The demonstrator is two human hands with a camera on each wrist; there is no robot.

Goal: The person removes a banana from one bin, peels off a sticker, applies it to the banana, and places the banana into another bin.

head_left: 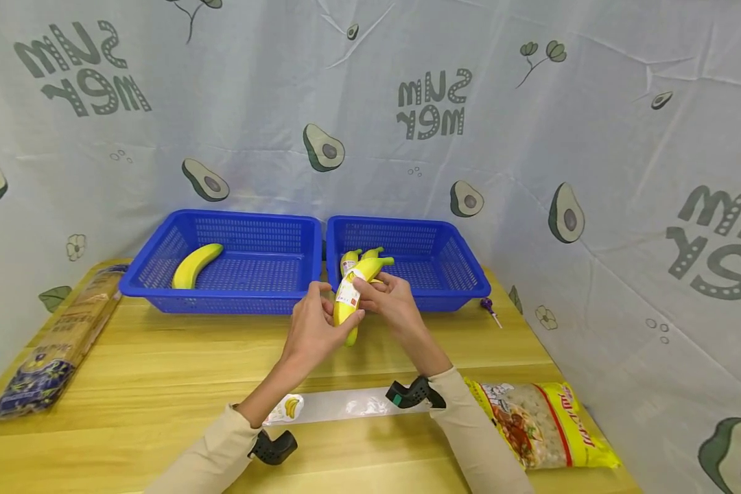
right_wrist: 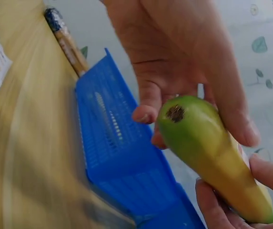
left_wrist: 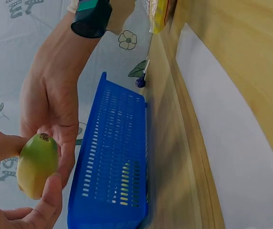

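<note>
The lower half of a yellow, green-tipped banana [head_left: 353,302] bearing a white label band is gripped by the curled fingers and thumb of the left hand [head_left: 311,328], while its upper part, at the label, is pinched by the fingertips of the right hand [head_left: 390,300]. In the left wrist view the blunt green end [left_wrist: 37,164] is seen held between thumb and fingers; in the right wrist view the same end [right_wrist: 207,155], with its dark blossom scar, is seen pointing toward the camera. The banana is held nearly upright in the air above the light wooden table [head_left: 160,370], just in front of the two blue perforated plastic baskets [head_left: 407,267].

The banana is judged to be light and fairly stiff, with a smooth, slightly slippery skin that would bruise under hard pressure. It is best held around the thick middle with spread fingers, not by the thin stem, and the label is likely to be peeled only with a light fingertip pinch.

A single unlabelled yellow banana [head_left: 195,265] lies in the left basket [head_left: 222,264], and further labelled bananas [head_left: 349,261] lie in the right one. A clear strip with a banana sticker [head_left: 339,406] lies on the table between the forearms, a yellow printed snack bag [head_left: 540,425] lies to the right, and a long brown-and-blue packet [head_left: 55,343] lies at the left edge.
</note>
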